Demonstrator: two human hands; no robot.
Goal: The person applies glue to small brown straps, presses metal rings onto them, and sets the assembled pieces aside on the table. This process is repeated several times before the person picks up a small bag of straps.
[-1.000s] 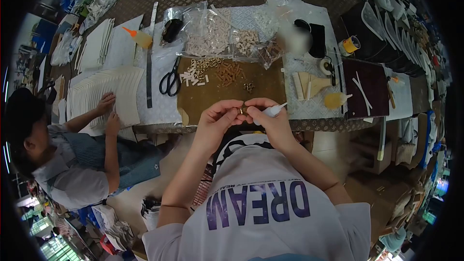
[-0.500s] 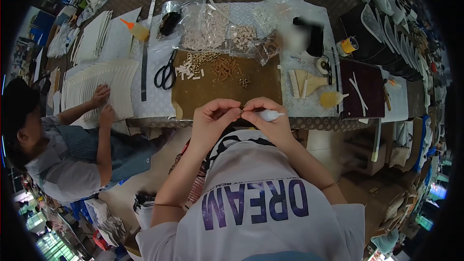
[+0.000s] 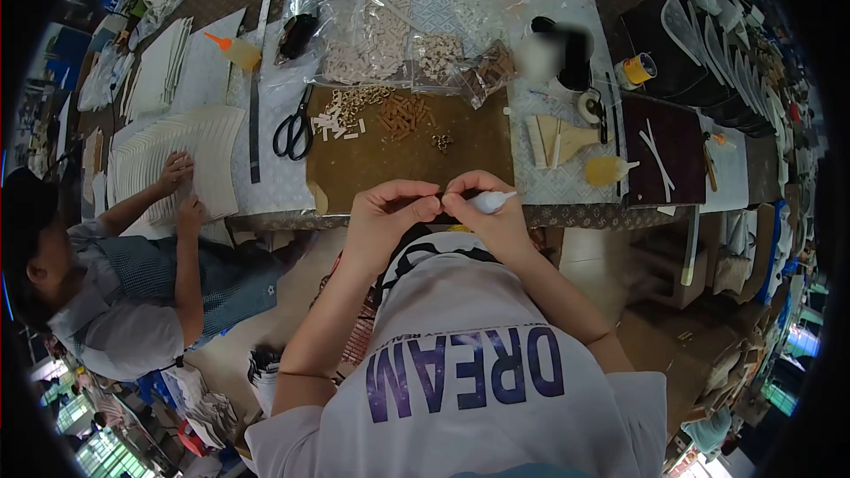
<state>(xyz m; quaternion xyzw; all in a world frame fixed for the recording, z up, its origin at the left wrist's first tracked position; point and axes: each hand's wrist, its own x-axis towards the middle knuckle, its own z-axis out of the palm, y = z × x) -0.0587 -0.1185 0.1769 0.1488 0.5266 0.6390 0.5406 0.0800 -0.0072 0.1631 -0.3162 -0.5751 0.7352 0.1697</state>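
My left hand [image 3: 390,217] and my right hand [image 3: 482,212] meet fingertip to fingertip just in front of the table edge. Both are closed in a pinch. Between the left fingertips is something too small to make out. A small white squeeze bottle [image 3: 492,202] with a pointed nozzle lies in my right hand, its tip pointing right. Beyond the hands lies a brown mat [image 3: 372,168]. On it are metal rings [image 3: 376,95], small white strips [image 3: 329,126], a pile of brown tabs [image 3: 407,115] and a little cluster of rings [image 3: 441,143].
Scissors [image 3: 292,134] and a steel ruler [image 3: 257,124] lie left of the mat. Bags of small parts [image 3: 372,44] stand behind it. To the right is a yellowish glue bottle [image 3: 606,172]. At left, another person's hands [image 3: 184,186] rest by layered pale sheets [image 3: 168,150].
The view has shifted slightly, so the table items sit a little higher and further left. My hands keep the same pinch, with the white bottle still in the right.
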